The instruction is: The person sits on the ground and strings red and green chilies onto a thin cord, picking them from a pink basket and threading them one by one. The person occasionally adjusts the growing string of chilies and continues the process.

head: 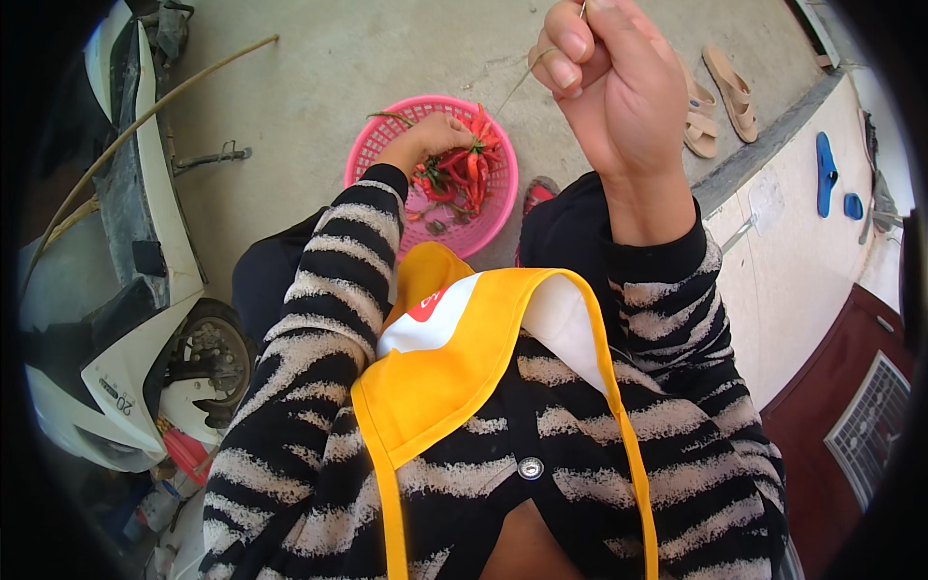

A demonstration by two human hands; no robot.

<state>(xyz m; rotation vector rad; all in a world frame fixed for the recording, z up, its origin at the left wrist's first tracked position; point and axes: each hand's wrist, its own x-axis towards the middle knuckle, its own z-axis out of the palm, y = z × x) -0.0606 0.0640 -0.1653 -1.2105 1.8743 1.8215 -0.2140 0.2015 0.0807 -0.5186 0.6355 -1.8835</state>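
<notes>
A pink plastic basket (505,210) with slotted sides stands on the floor before me, holding a bunch of red chili peppers (475,168) with green stems. My left hand (428,139) reaches over it and pinches the bunch near its top. High at the upper right, my right hand (616,87) is closed on a thin metal needle (583,10), partly hidden by the fingers. A pale thread (516,88) loops by those fingers and runs down to the peppers. A few loose bits lie at the basket's bottom.
A white scooter (156,239) stands on my left, with a long bamboo pole (152,109) leaning across it. Beige sandals (731,94) and blue slippers (826,174) lie to the right, near a raised ledge (754,163). A yellow apron (457,362) hangs over my lap.
</notes>
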